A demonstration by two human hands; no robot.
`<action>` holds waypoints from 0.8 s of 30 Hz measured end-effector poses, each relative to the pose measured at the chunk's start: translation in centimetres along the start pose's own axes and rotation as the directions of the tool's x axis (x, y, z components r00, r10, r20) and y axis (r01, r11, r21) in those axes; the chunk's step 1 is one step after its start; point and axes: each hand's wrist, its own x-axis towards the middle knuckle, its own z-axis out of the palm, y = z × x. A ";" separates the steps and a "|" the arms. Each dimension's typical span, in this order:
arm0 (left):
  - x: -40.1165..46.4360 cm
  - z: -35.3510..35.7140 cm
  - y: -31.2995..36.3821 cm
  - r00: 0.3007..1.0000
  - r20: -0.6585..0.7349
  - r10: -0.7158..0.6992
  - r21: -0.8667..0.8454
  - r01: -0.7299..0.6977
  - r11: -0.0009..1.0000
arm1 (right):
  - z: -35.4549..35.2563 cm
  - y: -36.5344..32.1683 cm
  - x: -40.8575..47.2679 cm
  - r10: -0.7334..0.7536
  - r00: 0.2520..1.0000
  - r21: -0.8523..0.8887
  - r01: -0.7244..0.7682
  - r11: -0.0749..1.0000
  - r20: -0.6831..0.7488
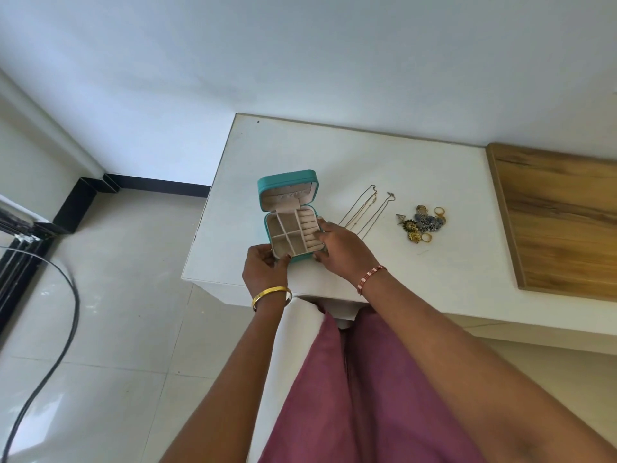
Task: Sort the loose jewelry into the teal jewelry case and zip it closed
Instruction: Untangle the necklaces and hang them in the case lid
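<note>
Teal jewelry case (287,182) sits open near the front left corner of the white table (334,155), its lid standing up at the back and showing a pale lining. Inside the base, cream dividers form several square compartments on the left and a column of padded ring rolls on the right; all of them look bare. The left hand (265,267) grips the case's near left corner, fingers curled round the edge, with a gold bangle (271,294) on that wrist. The right hand (344,247) holds the case's right side, thumb at the rim and fingers wrapped along the near right corner; a red-and-white bracelet (370,279) circles its wrist. Just to the right of the case, apart from it, thin chain necklaces (364,208) lie stretched out on the tabletop. Further right is a small heap of rings, brooches and earrings (422,223) in gold and blue tones. A wooden board (561,215) lies on the table's right end. Maroon fabric (350,396) covers the person's lap below. On the tiled floor (127,295) to the left a black cable (63,329) curves.
</note>
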 end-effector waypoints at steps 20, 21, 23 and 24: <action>-6.1 2.0 1.6 0.998 0.047 -0.047 -0.121 0.052 0.991 | 0.0 4.7 -6.5 0.495 0.823 0.560 -0.280 0.780 -0.279; -6.7 2.5 1.5 0.997 0.070 -0.039 -0.112 0.047 0.993 | 0.4 5.0 -7.0 0.505 0.822 0.559 -0.296 0.774 -0.264; -7.5 3.0 1.2 0.995 0.101 -0.022 -0.094 0.032 0.995 | 1.3 5.1 -7.6 0.498 0.834 0.540 -0.313 0.781 -0.236; -7.7 3.2 1.1 0.994 0.110 -0.015 -0.081 0.024 0.996 | 1.7 5.0 -7.7 0.488 0.843 0.529 -0.315 0.788 -0.225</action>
